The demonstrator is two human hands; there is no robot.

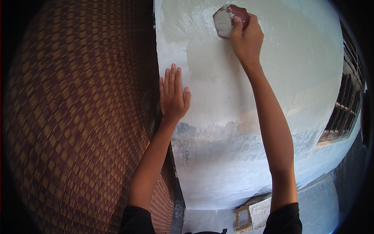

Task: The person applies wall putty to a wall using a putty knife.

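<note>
Wall (218, 97) filled the middle of the play, smooth and pale across its far stretch, patchy grey and rough nearer in! Running all down the left came the woven panel (78, 117), brown and tan, meeting the wall along a dark edge. Floor (319, 202) showed at the near right, and over on the far right sat the barred window (343, 97). Near right, low down, a tan stool (243, 218) carried a whitish slab (260, 213), half hidden by the forearm.

Now the hands! The left hand (172, 97) lay flat by the wall's left edge, palm to the surface, fingers nearly straight and thumb spread, holding nothing. Out at the far end, the right hand (249, 37) had the business: thumb on the face, fingers around the right side, pinching a reddish flat spreader (224, 25) with greyish-white paste on its left part.

Coating the wall looked like the step in play, with glossy streaks around that spreader. Next, by my call: a steady, shallow-angled stroke, even pressure, smoothing those ridges. Whether its edge touched the wall, I couldn't tell.
</note>
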